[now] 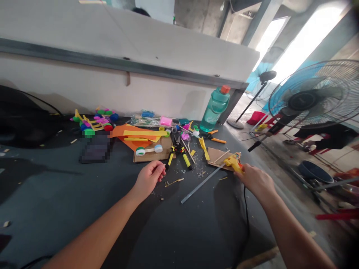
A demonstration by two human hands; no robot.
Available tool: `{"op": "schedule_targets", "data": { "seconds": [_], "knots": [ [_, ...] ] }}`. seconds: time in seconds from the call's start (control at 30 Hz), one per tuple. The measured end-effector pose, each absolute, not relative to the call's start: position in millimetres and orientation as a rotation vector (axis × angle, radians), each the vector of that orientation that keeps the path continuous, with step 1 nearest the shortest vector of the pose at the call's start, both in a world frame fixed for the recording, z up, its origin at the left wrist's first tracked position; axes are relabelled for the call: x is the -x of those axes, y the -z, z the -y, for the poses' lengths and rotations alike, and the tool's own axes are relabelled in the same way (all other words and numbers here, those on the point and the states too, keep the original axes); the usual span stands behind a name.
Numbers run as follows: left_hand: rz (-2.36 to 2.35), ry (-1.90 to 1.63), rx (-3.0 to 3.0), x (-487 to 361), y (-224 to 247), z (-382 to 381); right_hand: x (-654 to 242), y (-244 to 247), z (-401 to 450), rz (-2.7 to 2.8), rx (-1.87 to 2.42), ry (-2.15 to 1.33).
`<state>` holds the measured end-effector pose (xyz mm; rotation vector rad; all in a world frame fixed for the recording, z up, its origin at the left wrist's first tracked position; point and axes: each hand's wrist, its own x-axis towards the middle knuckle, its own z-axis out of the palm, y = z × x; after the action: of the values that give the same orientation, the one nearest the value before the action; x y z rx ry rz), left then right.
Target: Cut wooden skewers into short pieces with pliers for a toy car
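My left hand [149, 178] is closed above the dark tabletop, thumb and fingers pressed together; what they hold, if anything, is too small to name. On the right, my right hand [256, 182] grips a yellow glue gun [233, 162], its nozzle end over a piece of cardboard [218, 154]. A long clear glue stick [199, 187] extends from beside the gun toward the lower left. Beyond my left hand lie black-and-yellow pliers [183, 155] and two bottle caps joined by a stick [149, 151]. A small wooden stick [175, 182] lies right of that hand.
Orange and yellow sheets [137, 136], a blurred dark rectangle [95, 147] and colorful cap assemblies [97, 121] lie at the back left. A teal bottle [214, 110] stands near the wall, with orange-handled pliers [217, 140] in front. A fan [301, 101] stands right.
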<state>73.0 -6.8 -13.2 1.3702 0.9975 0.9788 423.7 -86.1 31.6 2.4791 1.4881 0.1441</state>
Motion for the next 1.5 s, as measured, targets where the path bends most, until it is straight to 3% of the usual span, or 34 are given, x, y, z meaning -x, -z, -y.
{"op": "schedule_targets", "data": {
  "seconds": [0.17, 0.33, 0.6, 0.9, 1.03, 1.1, 1.23, 1.3, 1.5],
  "knots": [
    [-1.006, -0.986, -1.362, -74, 14, 6, -393, -56, 74, -1.734, -2.560, -0.256],
    [-1.006, -1.007, -1.359, -74, 14, 7, -326, -63, 45, -2.391, -2.306, -0.020],
    [-0.995, -1.008, -1.433, -72, 16, 7, -258, -23, -10, -2.180, -2.232, 0.131],
    [-0.984, -0.983, -1.447, -72, 20, 6, -276, -20, -9, -2.200, -2.349, 0.159],
    [-0.981, -1.000, -1.423, -73, 22, 6, -297, -27, 11, -2.453, -2.617, 0.138],
    [-0.978, -1.012, -1.405, -74, 23, 5, -308, -27, 22, -2.694, -2.857, 0.500],
    [-0.988, -1.018, -1.384, -74, 21, 5, -322, -23, 40, -2.590, -2.725, 2.240],
    [-0.992, -1.021, -1.402, -74, 18, 6, -325, -25, 46, -2.279, -2.501, 2.821],
    [-0.982, -1.047, -1.417, -72, 12, 10, -323, -47, 53, -1.659, -1.902, 3.420]
  ]
}}
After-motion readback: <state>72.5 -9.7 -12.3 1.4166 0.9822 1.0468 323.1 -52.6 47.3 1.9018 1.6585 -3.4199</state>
